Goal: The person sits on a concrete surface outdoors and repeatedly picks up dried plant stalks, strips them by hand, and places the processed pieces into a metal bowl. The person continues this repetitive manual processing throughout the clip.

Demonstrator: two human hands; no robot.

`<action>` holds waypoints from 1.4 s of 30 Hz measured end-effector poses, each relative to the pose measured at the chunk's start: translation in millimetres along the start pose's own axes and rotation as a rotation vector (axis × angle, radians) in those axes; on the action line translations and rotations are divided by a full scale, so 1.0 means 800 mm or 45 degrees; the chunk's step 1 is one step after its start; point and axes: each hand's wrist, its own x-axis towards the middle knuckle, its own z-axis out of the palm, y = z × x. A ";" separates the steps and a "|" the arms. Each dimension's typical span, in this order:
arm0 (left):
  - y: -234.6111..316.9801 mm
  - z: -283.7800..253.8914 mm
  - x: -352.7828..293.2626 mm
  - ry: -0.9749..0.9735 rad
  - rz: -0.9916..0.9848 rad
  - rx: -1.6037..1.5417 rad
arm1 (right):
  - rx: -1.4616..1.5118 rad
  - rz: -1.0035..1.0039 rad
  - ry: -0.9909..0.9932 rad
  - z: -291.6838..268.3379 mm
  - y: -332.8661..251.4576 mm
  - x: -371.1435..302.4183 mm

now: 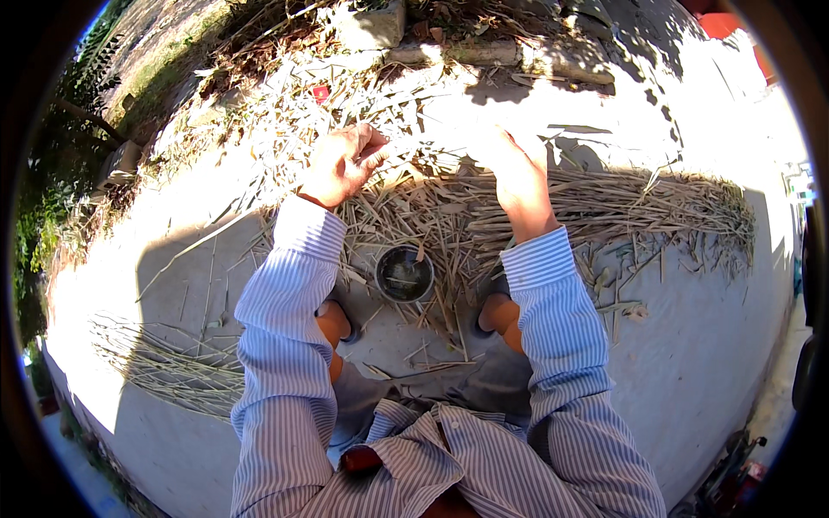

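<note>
My left hand (344, 166) is raised over a litter of dry stalks, its thumb and fingers pinched together. Whatever lies in that pinch is lost among the bright straw behind it. Across from it, my right hand (522, 181) is held at about the same height, its fingers drawn together and bleached by glare; what they grip cannot be made out. Below and between both hands, a small round pot (406, 300) of dark liquid stands on the ground between my feet. Next to my right wrist lies a long bundle of dry stalks (622, 205).
Loose straw scraps (414, 207) cover the ground around the pot. A second bundle of thin stalks (173, 367) lies at the left, partly behind my left sleeve. A log (553, 66) and a stone block (371, 26) edge the far side. Strong sunlight washes out the far ground.
</note>
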 end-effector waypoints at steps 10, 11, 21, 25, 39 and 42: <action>-0.004 -0.009 -0.010 0.269 0.282 1.007 | 0.088 -0.015 0.007 0.025 0.002 -0.006; -0.004 -0.014 -0.011 0.285 0.265 1.027 | 0.103 -0.034 0.019 0.027 0.003 -0.006; -0.036 -0.061 -0.044 0.056 -0.100 1.003 | 0.202 0.089 0.050 0.000 -0.012 0.006; 0.031 -0.046 -0.022 -0.064 0.104 0.566 | 0.276 0.130 0.104 0.027 0.002 0.000; 0.061 -0.009 -0.014 0.135 0.181 0.511 | 0.275 0.244 -0.093 0.060 0.032 -0.018; 0.055 -0.023 -0.013 0.121 0.066 0.338 | 0.181 0.293 -0.198 0.049 0.017 -0.008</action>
